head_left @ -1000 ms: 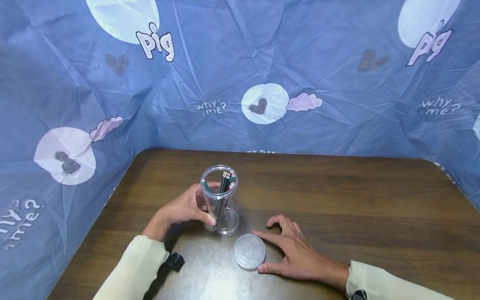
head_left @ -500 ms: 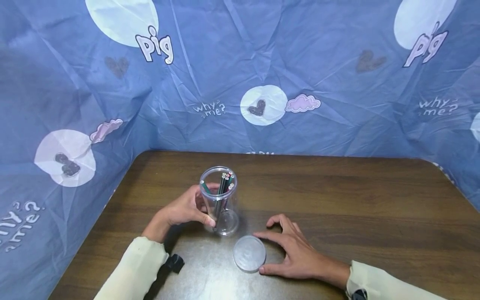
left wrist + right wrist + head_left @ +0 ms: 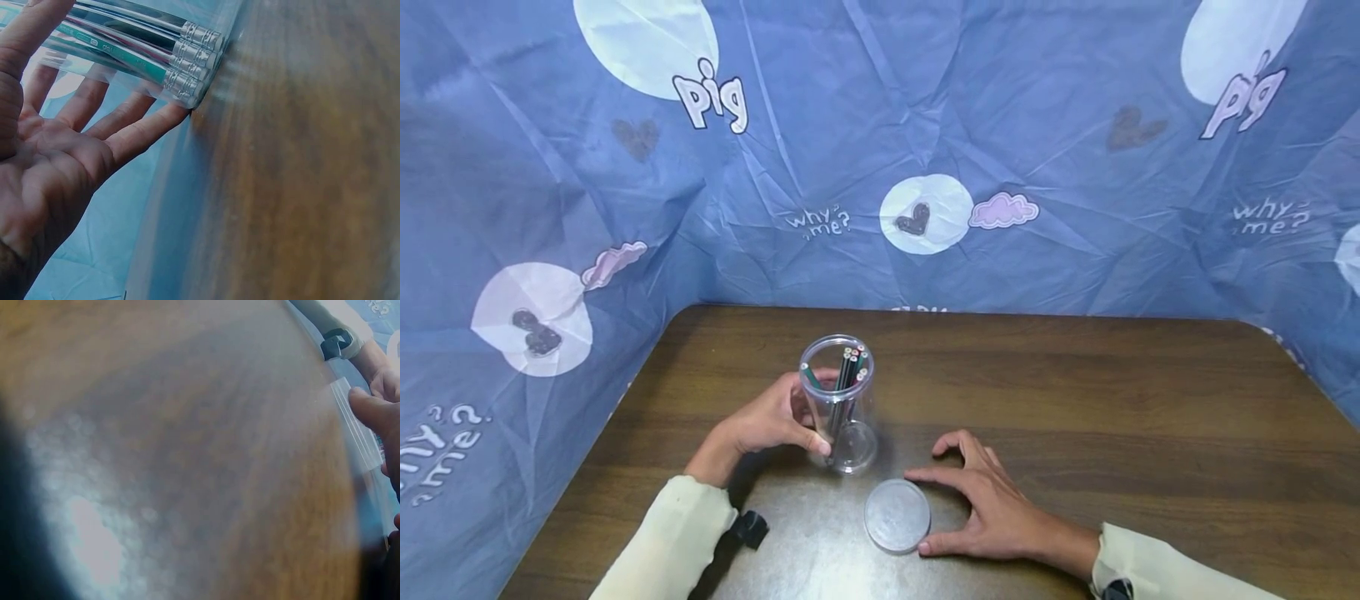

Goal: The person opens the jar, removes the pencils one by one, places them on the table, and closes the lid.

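My left hand (image 3: 775, 412) grips a tall clear plastic jar (image 3: 867, 408) standing upright on the table, thumb at the near side and fingers around the back. Several pencils (image 3: 846, 375) lean inside it, most bunched together and one green one apart. In the left wrist view, metal ferrules (image 3: 190, 57) show at the pencils' lower ends. Closer to me lies a round translucent lid (image 3: 897, 516), flat on the table. My right hand (image 3: 992, 508) holds its right edge between thumb and index finger, other fingers raised. In the right wrist view, the thumb (image 3: 375, 415) is against the lid's ridged side (image 3: 355, 428).
The dark wood-grain table (image 3: 1112, 400) has rounded far corners. A blue printed cloth (image 3: 1037, 275) hangs along its back and left. Black straps sit at both wrists, the left one (image 3: 749, 529) close over the table.
The lid has shifted slightly toward me at the right hand's fingertips. The left hand and jar stay in place; the head view has tilted up a little.
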### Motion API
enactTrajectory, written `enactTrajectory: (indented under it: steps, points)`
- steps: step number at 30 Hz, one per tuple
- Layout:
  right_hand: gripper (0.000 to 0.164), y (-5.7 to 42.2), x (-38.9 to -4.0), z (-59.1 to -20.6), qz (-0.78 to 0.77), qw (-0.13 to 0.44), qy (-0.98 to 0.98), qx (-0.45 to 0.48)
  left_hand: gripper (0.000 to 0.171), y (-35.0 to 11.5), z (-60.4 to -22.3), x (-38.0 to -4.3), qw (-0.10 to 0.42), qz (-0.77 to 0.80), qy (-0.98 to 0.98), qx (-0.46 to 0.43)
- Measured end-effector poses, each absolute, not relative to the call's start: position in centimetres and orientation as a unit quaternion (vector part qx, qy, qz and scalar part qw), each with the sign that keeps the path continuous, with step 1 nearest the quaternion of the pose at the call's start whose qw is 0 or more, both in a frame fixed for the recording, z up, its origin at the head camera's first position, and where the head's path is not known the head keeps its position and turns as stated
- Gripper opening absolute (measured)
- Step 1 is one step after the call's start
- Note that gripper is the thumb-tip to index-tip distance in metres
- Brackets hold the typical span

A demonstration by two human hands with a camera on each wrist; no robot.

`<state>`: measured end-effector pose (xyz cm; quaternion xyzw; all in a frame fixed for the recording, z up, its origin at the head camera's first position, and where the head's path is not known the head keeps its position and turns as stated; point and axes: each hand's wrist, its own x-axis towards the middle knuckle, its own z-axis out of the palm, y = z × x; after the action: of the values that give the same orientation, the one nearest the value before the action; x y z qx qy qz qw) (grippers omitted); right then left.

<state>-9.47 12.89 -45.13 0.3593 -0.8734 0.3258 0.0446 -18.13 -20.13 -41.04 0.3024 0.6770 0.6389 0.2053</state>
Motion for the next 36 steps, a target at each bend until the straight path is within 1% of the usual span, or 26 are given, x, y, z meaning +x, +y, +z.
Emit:
enactTrajectory:
  steps: [10,16,19,26,31,36]
  points:
    - [0.059,12.8,-9.5,-45.4,0.375,0.055,-0.855,0.353,0.089,-20.3,-41.5,-18.2,0.215,0.645,0.667,0.305]
    - [0.055,12.8,-10.1,-44.5,0.45,0.042,-0.822,0.346,0.09,-20.4,-41.5,-18.1,0.215,0.65,0.661,0.308]
    - [0.051,12.5,-10.8,-43.8,0.501,0.052,-0.793,0.343,0.089,-20.5,-41.5,-18.1,0.212,0.649,0.662,0.309]
    - [0.045,11.3,-12.5,-42.0,0.583,0.1,-0.734,0.333,0.088,-20.4,-41.6,-18.2,0.216,0.648,0.662,0.309]
    - [0.042,10.4,-12.9,-41.1,0.615,0.108,-0.709,0.327,0.088,-20.3,-41.4,-18.3,0.224,0.643,0.666,0.304]
    - [0.039,9.6,-13.0,-40.5,0.634,0.119,-0.691,0.326,0.094,-20.3,-40.8,-18.0,0.216,0.625,0.683,0.309]
